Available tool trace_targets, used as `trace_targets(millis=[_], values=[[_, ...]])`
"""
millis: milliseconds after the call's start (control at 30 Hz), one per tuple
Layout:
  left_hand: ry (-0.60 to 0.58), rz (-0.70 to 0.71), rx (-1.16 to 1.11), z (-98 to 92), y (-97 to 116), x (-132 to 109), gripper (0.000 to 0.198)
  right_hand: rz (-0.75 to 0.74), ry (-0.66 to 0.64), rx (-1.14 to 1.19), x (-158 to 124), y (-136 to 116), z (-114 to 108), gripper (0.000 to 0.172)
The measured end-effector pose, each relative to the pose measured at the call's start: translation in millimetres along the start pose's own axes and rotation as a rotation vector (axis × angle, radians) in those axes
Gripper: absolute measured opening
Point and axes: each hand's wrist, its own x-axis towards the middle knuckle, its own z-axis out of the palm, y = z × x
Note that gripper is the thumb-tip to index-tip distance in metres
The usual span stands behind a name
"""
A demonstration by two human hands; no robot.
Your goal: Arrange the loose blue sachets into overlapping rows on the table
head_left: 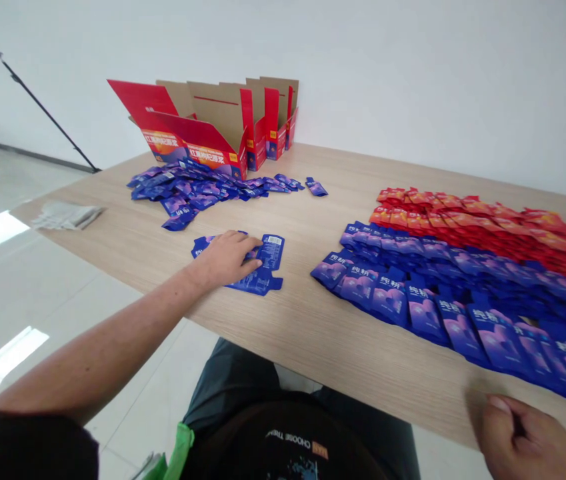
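My left hand (233,257) rests palm down on a few blue-purple sachets (271,253) near the table's front edge. Its fingers lie spread over them, partly covering them; some sachets show their printed backs. Over at the lower right, my right hand (530,437) is curled into a loose fist with nothing visible in it, close to the table edge. Just beyond that fist, overlapping rows of blue sachets (425,310) lie face up. Behind these run rows of red-orange sachets (473,220).
Open red cartons (210,157) stand along the back left by the wall. A loose heap of blue sachets (193,190) spreads before them, with one sachet (316,187) apart. White folded material (67,215) lies at the table's (287,213) left edge. A thin black pole (37,100) leans beyond.
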Motion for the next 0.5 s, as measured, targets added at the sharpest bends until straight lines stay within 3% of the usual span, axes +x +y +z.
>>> trace_targets(millis=[100,233,433,500], values=[[-0.057,-0.188,0.104,-5.4,25.2,20.5,0.061,0.032,0.007,-0.07,1.6,-12.7,-5.5,0.03],[-0.099,-0.298,0.107,-2.4,49.5,41.5,0.066,0.013,0.028,-0.079,3.5,-18.7,-6.2,0.035],[-0.075,-0.363,-0.063,8.8,47.4,65.9,0.091,0.019,0.035,-0.097,3.2,-17.2,-4.6,0.039],[-0.05,-0.375,-0.115,9.7,43.6,72.2,0.088,0.022,0.012,-0.112,3.0,-17.5,-4.7,0.04]])
